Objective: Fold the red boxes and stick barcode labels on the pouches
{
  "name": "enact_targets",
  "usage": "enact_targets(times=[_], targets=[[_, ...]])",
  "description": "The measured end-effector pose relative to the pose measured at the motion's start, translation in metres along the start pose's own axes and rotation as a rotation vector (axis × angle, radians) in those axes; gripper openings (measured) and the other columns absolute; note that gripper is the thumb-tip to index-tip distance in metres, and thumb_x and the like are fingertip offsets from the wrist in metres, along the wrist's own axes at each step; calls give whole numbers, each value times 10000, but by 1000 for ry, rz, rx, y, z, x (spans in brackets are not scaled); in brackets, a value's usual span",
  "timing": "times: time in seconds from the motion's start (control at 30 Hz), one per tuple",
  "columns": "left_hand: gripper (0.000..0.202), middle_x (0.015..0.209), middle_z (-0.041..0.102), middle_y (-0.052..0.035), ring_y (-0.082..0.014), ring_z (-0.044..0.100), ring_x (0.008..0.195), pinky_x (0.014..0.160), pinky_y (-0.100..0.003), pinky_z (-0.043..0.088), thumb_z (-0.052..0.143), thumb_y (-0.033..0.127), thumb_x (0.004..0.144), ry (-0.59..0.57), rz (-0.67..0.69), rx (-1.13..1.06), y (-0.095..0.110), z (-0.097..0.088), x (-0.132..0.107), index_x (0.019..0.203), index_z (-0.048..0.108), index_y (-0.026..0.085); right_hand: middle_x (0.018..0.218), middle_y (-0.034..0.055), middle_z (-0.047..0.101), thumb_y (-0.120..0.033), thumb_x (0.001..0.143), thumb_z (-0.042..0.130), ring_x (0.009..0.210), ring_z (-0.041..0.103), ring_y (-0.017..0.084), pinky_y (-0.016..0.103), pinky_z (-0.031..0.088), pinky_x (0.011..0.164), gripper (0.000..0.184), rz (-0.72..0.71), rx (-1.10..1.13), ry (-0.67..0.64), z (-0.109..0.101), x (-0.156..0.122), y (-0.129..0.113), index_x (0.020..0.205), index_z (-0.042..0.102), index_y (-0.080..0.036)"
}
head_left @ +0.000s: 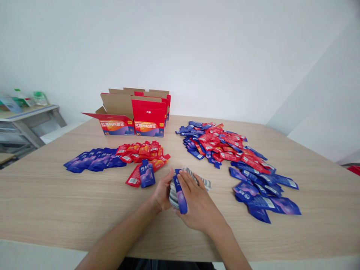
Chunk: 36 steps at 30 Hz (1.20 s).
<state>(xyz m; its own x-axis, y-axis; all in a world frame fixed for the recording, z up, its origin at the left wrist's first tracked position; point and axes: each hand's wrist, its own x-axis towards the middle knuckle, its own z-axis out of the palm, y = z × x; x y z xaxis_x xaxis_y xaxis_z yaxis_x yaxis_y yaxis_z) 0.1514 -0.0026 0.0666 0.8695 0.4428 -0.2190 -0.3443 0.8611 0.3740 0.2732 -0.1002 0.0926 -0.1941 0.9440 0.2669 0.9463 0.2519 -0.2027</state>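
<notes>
My left hand is closed around the left side of a grey-and-white striped cloth above the near middle of the table. A blue pouch lies against the cloth, its printed face up. My right hand presses over the pouch and cloth, with fingers bent across the pouch's top end. Just left of my hands, a blue pouch rests on red pouches. A fanned row of blue pouches lies farther left, beside a cluster of red pouches.
Several red printed cartons with raised flaps stand at the back left of the wooden table. A mixed heap of red and blue pouches spreads to the right, with loose blue pouches nearer me. A side shelf holds bottles.
</notes>
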Motion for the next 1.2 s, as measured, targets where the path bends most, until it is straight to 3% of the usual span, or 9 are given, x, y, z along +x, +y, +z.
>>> enact_targets(times=[0.2,0.3,0.5,0.67,0.73,0.83,1.0,1.1,1.2], targets=[[593,979,767,-182,-316,744,950,900,-411,555,512,546,965,-1,-29,-3,5,-4,1,1227,663,36,1600,183,357,-351,802,666,1499,300,293,500,181,1250,800,-26,40,-80,-10,-8,0,1516,415,-91],[587,976,767,-189,-307,750,927,899,-393,553,498,519,978,10,-33,0,9,-6,2,1220,660,10,1590,192,372,-369,799,678,1500,293,309,519,145,1256,775,-21,52,-90,-11,-10,-5,1489,455,-95],[625,996,759,-190,-306,730,1013,965,-386,529,461,558,984,86,-76,36,7,-5,4,1204,661,7,1602,269,295,-399,763,737,1523,207,358,558,101,1257,844,17,47,-94,-6,-10,-13,1458,448,-19],[583,896,759,-158,-309,726,1023,1004,-410,515,445,587,977,134,-107,49,10,-4,2,1035,707,69,1642,240,202,-379,751,755,1543,138,324,525,121,1264,839,-35,82,-83,1,-2,-18,1451,452,-28],[581,839,754,-156,-308,739,972,968,-408,537,437,589,977,137,-88,45,13,-4,1,952,713,79,1653,228,164,-356,746,758,1547,118,315,506,165,1261,885,-44,112,-93,2,2,-19,1489,407,-26],[606,832,756,-171,-309,749,917,897,-403,567,439,591,974,143,-50,43,17,-5,1,987,714,51,1655,212,167,-343,739,759,1543,143,312,501,205,1252,965,-30,154,-134,0,5,-17,1544,327,-33],[604,918,764,-193,-307,749,927,903,-401,562,406,528,1002,185,88,44,14,-8,5,1120,687,6,1620,172,308,-384,778,738,1507,281,292,456,273,1233,865,-27,206,-200,-10,-3,-9,1521,413,-80],[596,978,766,-186,-317,741,969,957,-429,536,455,534,984,113,86,19,6,-7,4,1194,672,21,1600,181,349,-516,780,749,1493,312,315,482,263,1232,876,3,166,-124,-7,-2,-5,1492,466,-90],[622,1031,760,-185,-327,730,1011,982,-442,519,475,569,972,31,8,-23,-3,-4,3,1241,660,40,1582,231,359,-729,691,744,1492,285,383,563,170,1244,1059,60,88,4,4,5,3,1467,491,-55]])
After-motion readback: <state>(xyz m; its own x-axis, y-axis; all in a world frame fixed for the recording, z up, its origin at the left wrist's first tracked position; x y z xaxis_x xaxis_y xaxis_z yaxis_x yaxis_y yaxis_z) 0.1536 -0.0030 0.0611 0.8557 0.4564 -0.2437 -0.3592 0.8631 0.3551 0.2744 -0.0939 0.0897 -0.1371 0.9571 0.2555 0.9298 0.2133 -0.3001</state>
